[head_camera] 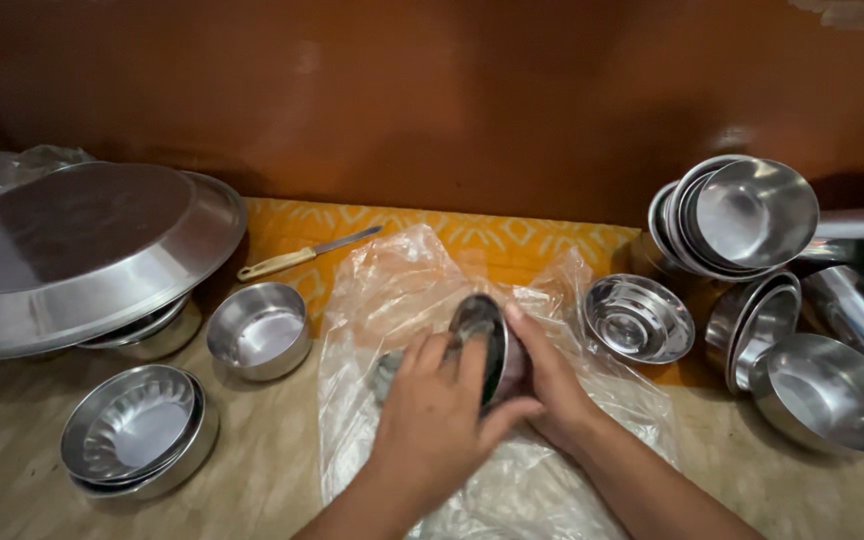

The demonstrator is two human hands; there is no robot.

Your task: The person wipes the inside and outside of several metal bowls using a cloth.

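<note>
Head camera is showing a small round steel bowl (487,345) being tipped on its side over a crinkled clear plastic bag (422,300), both hands closing around it. Left hand (432,425) is wrapping its fingers over the rim; right hand (552,385) is cupping the back. Nearby are lying a shallow steel dish (639,318) and a yellow-handled knife (304,254).

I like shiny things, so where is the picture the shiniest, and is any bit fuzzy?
Head view: bright glare on the stacked steel bowls at right and the big tray at left; the left hand and right hand are slightly soft around the small bowl; warm, dim light, dark wall.
</note>
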